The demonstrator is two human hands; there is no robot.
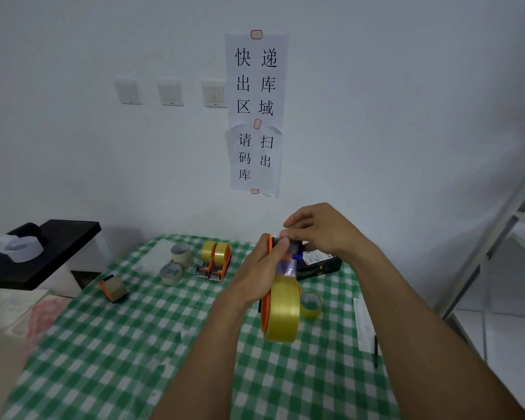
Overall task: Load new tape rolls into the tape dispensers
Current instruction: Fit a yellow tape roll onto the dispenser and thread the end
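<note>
Orange dispenser (265, 313) with yellow tape roll (284, 310) mounted, held in the air over green-check table (119, 344). Left hand (255, 277) curled round its frame. Right hand (319, 231) pinches its top end. Two loaded dispensers (214, 259) stand further back.

The tape dispenser (265, 310) in the left hand (255, 268) is orange, its tape roll (284, 310) translucent yellow. Under that hand the tablecloth (119, 344) is green-and-white check. Left of it, two dispensers (215, 260) repeat orange and yellow; farther left, a black shelf (43, 253).
</note>
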